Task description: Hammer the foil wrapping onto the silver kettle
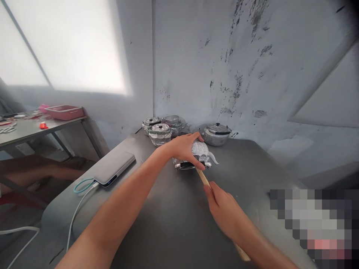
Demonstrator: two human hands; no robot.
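Observation:
A silvery pot (pixel 199 148) in crinkled, shiny wrapping sits near the middle of the grey table, with a black side handle (pixel 187 164) facing me. My left hand (pixel 186 148) is curved over it, thumb by the handle and fingers on the top, gripping it. A pale curved strip (pixel 214 158) sticks out at the pot's right side. My right hand (pixel 223 205) is closed around a light wooden stick (pixel 203 178). The stick's far end meets the pot under my left thumb, where its tip is hidden; its near end shows below my right wrist.
Behind stand several lidded silvery pots, among them a wrapped one (pixel 160 134) and a wider one (pixel 216 134). A power bank (pixel 114 169) with cables lies on the left. A side table holds a pink basket (pixel 67 112) and scissors (pixel 8 129). Another person's arm (pixel 50 170) shows at left.

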